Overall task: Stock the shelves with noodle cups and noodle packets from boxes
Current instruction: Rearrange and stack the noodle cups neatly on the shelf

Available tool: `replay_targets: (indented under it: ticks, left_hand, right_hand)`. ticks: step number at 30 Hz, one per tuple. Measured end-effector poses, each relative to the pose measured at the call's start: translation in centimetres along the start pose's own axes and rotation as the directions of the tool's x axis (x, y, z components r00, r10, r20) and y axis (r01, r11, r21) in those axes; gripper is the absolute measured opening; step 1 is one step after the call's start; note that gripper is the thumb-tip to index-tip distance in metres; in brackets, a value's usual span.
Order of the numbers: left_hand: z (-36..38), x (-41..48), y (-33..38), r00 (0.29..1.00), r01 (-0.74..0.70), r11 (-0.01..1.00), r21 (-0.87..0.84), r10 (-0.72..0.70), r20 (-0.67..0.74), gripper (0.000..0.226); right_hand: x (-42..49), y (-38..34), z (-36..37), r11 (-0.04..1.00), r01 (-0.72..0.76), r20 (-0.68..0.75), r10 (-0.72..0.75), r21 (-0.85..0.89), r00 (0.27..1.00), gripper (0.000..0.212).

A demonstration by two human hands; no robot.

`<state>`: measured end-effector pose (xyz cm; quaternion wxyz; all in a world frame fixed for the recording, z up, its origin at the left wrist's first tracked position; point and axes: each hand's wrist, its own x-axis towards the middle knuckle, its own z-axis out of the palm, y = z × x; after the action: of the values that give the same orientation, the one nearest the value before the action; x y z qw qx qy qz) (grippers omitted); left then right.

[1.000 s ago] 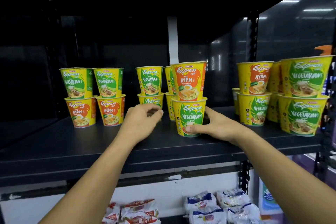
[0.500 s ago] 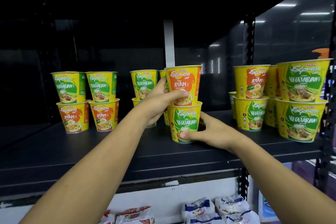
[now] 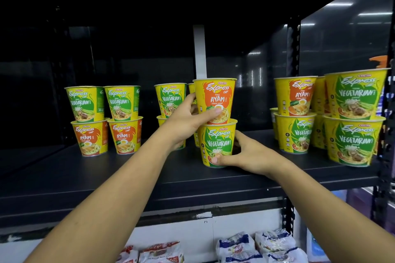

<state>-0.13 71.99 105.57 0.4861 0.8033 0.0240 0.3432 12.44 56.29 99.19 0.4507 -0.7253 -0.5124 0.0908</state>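
**Current state.** Your left grip [image 3: 186, 120] is wrapped round the lower half of the Ayam cup [image 3: 215, 96], thumb across the front and fingers behind. Your right grip [image 3: 250, 153] pinches the base of the Vegetarian cup [image 3: 218, 141], thumb on the front and fingers round the far side. The Ayam cup sits upright on the lid of the Vegetarian cup. The Vegetarian cup stands on the black shelf [image 3: 106, 177], forward of the middle stack [image 3: 171, 98] and well apart from the right-hand stacks [image 3: 295, 96].

**Hazards from here.**

1. Topple. Each cup tapers to a narrow foot, so the pair is top-heavy. If you push top and base at unequal rates, the Ayam cup will probably slide off the lid. Move both grips together.
2. Collision. The fingers of your left grip lie close to the middle stack; contact cannot be confirmed. A careless push backward could knock that stack over.
3. Denting. The cup walls are likely thin. Excess squeeze may buckle them or lift a lid.
4. Drop. The pair stands nearer the shelf's front edge than its neighbours do. When you withdraw, a brushing forearm could drag it off onto the noodle packets [image 3: 256, 245] below.
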Motion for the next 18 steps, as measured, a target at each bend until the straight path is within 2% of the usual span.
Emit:
replay_targets:
  ticks: [7, 18]
  left_hand:
    - [-0.05, 0.18, -0.32, 1.0, 0.005, 1.0, -0.026, -0.005, 0.026, 0.073]
    - [-0.28, 0.06, -0.44, 1.0, 0.003, 1.0, -0.022, -0.003, 0.015, 0.078]
  right_hand:
    - [0.05, 0.21, 0.0, 1.0, -0.003, -0.025, 0.003, -0.002, 1.0, 0.091]
    - [0.08, 0.26, 0.02, 1.0, -0.003, -0.031, 0.002, -0.031, 1.0, 0.087]
